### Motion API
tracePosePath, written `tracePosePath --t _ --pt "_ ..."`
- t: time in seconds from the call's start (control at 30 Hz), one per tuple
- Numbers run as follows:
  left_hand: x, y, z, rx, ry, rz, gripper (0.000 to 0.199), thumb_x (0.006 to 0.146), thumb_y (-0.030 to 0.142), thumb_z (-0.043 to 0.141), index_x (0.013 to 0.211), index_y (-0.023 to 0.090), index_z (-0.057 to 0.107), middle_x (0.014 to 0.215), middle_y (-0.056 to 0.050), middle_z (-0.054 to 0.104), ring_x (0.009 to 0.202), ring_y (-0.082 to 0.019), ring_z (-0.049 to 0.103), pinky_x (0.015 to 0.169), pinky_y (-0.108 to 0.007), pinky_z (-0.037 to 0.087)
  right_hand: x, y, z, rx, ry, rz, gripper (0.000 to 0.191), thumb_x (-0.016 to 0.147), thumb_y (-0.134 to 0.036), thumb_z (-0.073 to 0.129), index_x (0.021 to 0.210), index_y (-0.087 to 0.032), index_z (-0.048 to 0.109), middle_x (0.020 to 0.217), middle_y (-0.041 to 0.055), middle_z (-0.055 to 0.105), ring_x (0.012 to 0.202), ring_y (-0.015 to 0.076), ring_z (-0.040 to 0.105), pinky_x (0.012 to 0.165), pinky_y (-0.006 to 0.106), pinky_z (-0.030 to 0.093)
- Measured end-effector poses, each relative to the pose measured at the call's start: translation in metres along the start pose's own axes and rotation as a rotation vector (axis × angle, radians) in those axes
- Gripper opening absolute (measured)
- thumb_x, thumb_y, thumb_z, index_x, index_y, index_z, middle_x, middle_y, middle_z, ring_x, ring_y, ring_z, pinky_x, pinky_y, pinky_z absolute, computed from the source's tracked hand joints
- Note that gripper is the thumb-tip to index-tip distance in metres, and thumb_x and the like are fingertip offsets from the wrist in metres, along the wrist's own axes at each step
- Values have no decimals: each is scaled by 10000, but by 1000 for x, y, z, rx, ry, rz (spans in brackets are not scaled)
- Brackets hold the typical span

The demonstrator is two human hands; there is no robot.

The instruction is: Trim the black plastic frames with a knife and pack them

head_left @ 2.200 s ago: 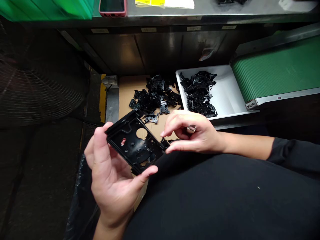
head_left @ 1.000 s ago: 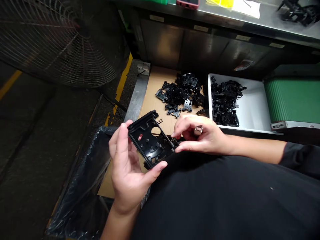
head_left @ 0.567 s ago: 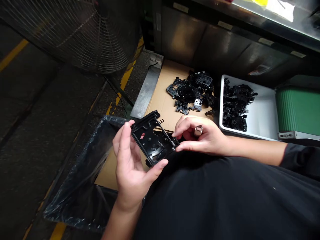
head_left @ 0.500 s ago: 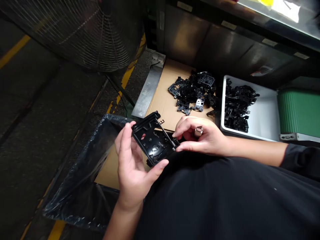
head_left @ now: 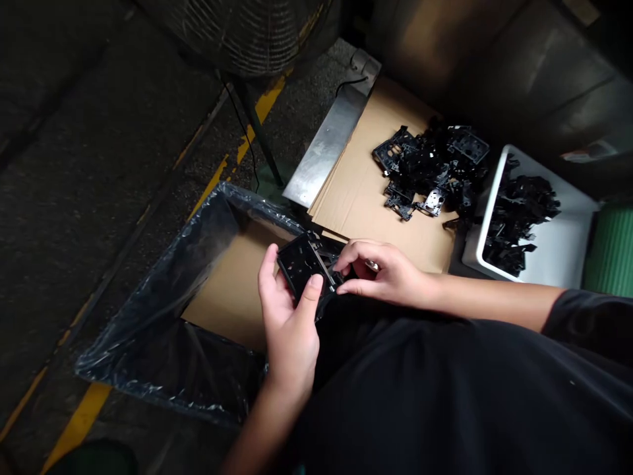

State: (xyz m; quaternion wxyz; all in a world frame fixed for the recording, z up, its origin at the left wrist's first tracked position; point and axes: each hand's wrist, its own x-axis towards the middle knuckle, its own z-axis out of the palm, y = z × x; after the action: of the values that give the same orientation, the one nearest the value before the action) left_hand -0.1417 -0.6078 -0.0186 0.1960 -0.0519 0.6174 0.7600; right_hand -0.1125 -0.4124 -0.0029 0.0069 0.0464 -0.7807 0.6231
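A flat black plastic part with holes and raised edges lies in my left hand, fingers behind it and thumb over its near edge. My right hand is closed at the part's right edge, thumb and forefinger pinched there. What exactly sits between those fingertips is dark and hard to make out. A ring shows on the right hand. Beyond the hands, a heap of similar black parts rests on cardboard.
A white bin with black parts stands at the right, beside a green ribbed thing. Below left is a crate lined with clear plastic, cardboard inside it. A fan stands at the back left near a metal plate.
The view has swung down and left. My left hand has tilted the black part and moved its thumb onto the part's face. The right hand stays pinched at its right edge.
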Motion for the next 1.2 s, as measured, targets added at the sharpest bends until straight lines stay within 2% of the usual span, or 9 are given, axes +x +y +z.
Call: tracePosePath --t 0.2,0.4,0.57,0.8,0.93,1.03,1.2 --pt "12 7 -14 194 25 230 848 930 226 806 1641 338 358 1639 -98 507 1484 -252 548 1263 -434 454 19 4 11 26 4 -24 281 943 -374 847 1058 -161 704 931 35 690 696 114 578 592 227 500" --pt "27 18 -11 263 29 388 885 885 239 846 1617 311 354 1663 -127 416 1463 -269 538 1265 -475 446 32 -4 5 -2 56 -94 239 945 -294 850 1099 -158 730 970 59 722 723 126 620 595 233 511" --pt "42 34 10 247 -1 466 808 874 249 860 1546 293 414 1667 -115 379 1493 -290 505 1300 -487 402 35 -13 -11 -71 146 -153 255 940 -311 857 1119 -167 748 983 74 741 747 150 631 595 254 515" --pt "57 41 45 183 -142 484 720 901 293 842 1494 282 432 1570 -101 458 1424 -269 569 1253 -454 466 22 -24 -40 -197 288 -150 260 948 -376 846 1084 -169 764 947 62 736 664 132 589 592 278 514" --pt "56 39 62 231 -188 474 716 907 357 840 1483 287 421 1496 -101 531 1344 -268 622 1205 -474 509 6 -24 -52 -193 342 -125 254 949 -363 846 1091 -167 766 942 60 726 650 123 581 552 263 498" --pt "53 38 74 224 -228 468 722 906 334 844 1486 287 415 1445 -91 574 1267 -235 658 1183 -450 523 -5 -24 -60 -166 373 -145 264 947 -366 849 1100 -169 763 935 55 718 659 122 584 543 254 489" --pt "44 38 89 255 -260 462 752 910 344 838 1510 300 387 1462 -97 564 1273 -232 654 1177 -454 528 -19 -27 -70 -198 408 -158 241 958 -369 836 1082 -178 757 918 46 718 627 112 547 550 260 487"
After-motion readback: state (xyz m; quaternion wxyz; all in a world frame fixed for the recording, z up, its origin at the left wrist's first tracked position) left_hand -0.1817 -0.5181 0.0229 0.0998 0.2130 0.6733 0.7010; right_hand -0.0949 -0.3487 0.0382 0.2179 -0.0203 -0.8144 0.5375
